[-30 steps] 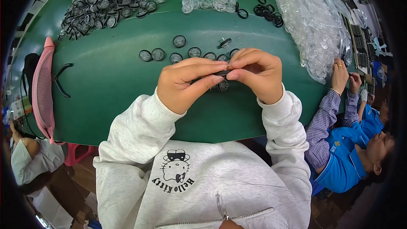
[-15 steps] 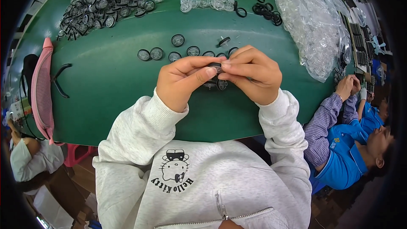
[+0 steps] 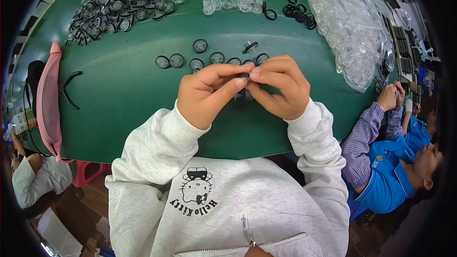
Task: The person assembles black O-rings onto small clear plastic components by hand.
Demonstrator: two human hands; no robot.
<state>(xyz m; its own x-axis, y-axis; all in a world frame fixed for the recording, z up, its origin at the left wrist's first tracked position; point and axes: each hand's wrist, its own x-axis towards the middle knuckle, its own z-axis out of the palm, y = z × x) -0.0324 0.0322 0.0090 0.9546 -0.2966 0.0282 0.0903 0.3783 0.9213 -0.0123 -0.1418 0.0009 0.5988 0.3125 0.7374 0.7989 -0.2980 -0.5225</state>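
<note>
My left hand (image 3: 202, 94) and my right hand (image 3: 284, 88) meet over the middle of the green table (image 3: 119, 109). Between their fingertips is a small wheel with a black rubber ring (image 3: 243, 76), mostly covered by the fingers. The left thumb and fingers grip one side of it, while the right thumb and index finger pinch the other. Just beyond and partly beneath my hands lie several clear wheels with black rings (image 3: 200, 45). One ringed wheel (image 3: 252, 47) stands tilted on its axle.
A large pile of ringed wheels (image 3: 119, 7) covers the far left. Clear bare wheels (image 3: 229, 3) and loose black rings (image 3: 301, 15) lie farther back, beside a clear plastic bag (image 3: 350, 33). Leftward are pliers (image 3: 70, 90) and a pink pouch (image 3: 47, 100). A co-worker's hands (image 3: 390, 96) are at right.
Both hands still hold the wheel at the same spot. My right hand has shifted slightly left, and the fingers have closed more over the wheel.
</note>
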